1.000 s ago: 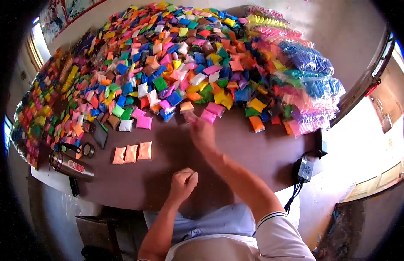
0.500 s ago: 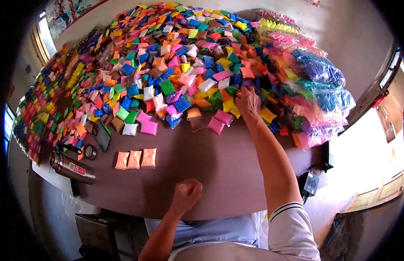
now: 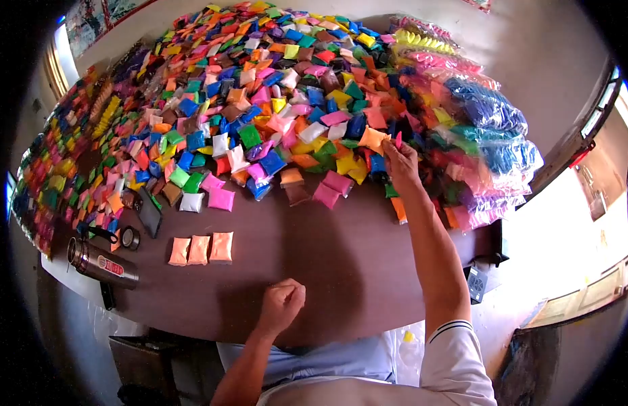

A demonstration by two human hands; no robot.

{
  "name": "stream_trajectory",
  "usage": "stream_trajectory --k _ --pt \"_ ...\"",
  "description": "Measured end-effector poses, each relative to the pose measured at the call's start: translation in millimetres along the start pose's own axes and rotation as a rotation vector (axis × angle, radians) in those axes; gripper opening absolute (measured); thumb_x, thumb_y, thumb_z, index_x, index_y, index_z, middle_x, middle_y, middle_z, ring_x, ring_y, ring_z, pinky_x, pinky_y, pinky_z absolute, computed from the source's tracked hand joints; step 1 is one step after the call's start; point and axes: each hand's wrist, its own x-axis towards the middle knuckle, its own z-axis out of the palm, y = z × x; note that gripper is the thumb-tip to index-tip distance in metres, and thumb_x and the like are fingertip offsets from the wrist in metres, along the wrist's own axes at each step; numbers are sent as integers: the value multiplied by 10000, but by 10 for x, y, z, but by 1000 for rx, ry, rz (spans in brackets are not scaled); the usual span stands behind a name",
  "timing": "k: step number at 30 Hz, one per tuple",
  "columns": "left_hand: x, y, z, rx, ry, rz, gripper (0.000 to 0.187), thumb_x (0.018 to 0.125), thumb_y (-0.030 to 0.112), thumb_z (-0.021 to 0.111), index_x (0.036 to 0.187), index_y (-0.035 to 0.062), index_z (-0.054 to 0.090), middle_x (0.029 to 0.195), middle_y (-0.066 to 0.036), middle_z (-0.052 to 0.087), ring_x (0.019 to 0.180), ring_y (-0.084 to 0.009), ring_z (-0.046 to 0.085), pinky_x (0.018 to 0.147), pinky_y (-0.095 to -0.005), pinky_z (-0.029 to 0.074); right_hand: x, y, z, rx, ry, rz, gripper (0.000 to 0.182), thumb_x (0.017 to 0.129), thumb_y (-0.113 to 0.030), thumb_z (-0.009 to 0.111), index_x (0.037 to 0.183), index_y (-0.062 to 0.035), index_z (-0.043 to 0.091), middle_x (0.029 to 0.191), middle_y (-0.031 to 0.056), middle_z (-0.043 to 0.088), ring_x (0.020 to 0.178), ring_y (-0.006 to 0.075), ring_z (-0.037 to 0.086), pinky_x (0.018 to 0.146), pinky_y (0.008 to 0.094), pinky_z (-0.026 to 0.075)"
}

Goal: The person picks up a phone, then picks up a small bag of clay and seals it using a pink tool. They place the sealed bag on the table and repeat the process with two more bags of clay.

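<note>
My right hand [image 3: 400,164] reaches to the near right part of a big heap of small coloured packets [image 3: 260,95]. Its fingers pinch a light orange packet [image 3: 374,139] at one end, over the heap. Close to the table's near edge, my left hand [image 3: 284,303] is curled into a fist, and nothing shows in it. Three light orange packets [image 3: 199,250] lie side by side in a row on the brown table [image 3: 314,271], to the left and beyond this fist. Two pink packets [image 3: 333,189] lie at the heap's near edge.
Clear bags of packets [image 3: 493,122] are stacked at the right of the heap. At the left lie a steel flask [image 3: 103,262] on its side, a round dark lid [image 3: 130,237] and a dark flat device [image 3: 149,213]. A grey power box [image 3: 475,283] is beside the table's right edge.
My right hand has drawn back slightly from the heap and now holds a light orange packet. My left hand stays in a fist near the table edge. The view has shifted a little.
</note>
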Motion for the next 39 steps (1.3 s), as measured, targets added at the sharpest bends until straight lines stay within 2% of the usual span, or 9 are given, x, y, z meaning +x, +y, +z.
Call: stream_trajectory --k 11,13,21,23,25,27,30,34,39 --pt "-3 40 5 35 14 -12 205 856 93 572 712 -50 606 692 -111 617 582 -181 600 542 -290 465 -311 508 257 -45 43 41 224 836 -331 691 801 -125 609 577 -77 442 452 29 385 397 214 266" --pt "3 57 4 39 14 15 204 854 91 579 715 -55 608 701 -115 623 582 -184 600 538 -292 464 -293 702 365 -230 145 -167 229 846 -326 683 782 -124 594 602 -77 447 490 22 381 427 215 276" --pt "0 31 -11 42 -9 50 216 873 92 567 715 -51 598 697 -89 610 584 -148 578 526 -283 453 -480 934 831 -196 116 -189 212 845 -220 666 858 -22 591 706 -52 542 646 68 484 569 233 404" --pt "-1 36 -10 54 -20 81 238 893 104 549 711 -43 591 689 -65 594 589 -116 556 528 -274 449 -562 923 969 -121 60 -129 216 834 -220 684 849 -19 608 737 -19 576 660 86 514 599 251 432" --pt "-2 37 -14 43 -21 73 244 896 110 552 710 -44 590 687 -67 591 585 -118 554 524 -276 446 -700 645 1089 -495 -32 -156 255 823 -236 706 849 0 614 665 47 579 614 145 527 577 294 437" --pt "-1 35 -29 51 -28 76 253 899 116 552 706 -43 587 687 -68 589 584 -121 553 525 -277 446 -738 512 1181 -674 -82 -92 259 826 -250 703 879 -6 637 739 82 612 635 165 575 602 311 471" --pt "-6 9 -15 47 -25 88 263 902 125 555 700 -41 582 685 -69 584 584 -129 551 528 -280 444 -738 666 1180 -718 -251 -347 257 795 -215 716 947 -14 664 997 126 648 822 257 646 735 363 519" --pt "-5 57 -4 51 -3 27 182 849 73 583 713 -47 599 691 -126 596 582 -197 583 534 -300 448 -642 800 1153 -759 -260 -501 221 813 -168 683 982 -26 666 1053 127 650 952 295 634 789 356 506" --pt "-10 -2 1 78 -14 61 181 839 87 582 717 -44 605 698 -124 605 586 -222 588 544 -312 459 -757 662 1127 -703 -54 -468 158 875 -152 577 949 -25 635 902 147 628 860 346 615 730 395 496"
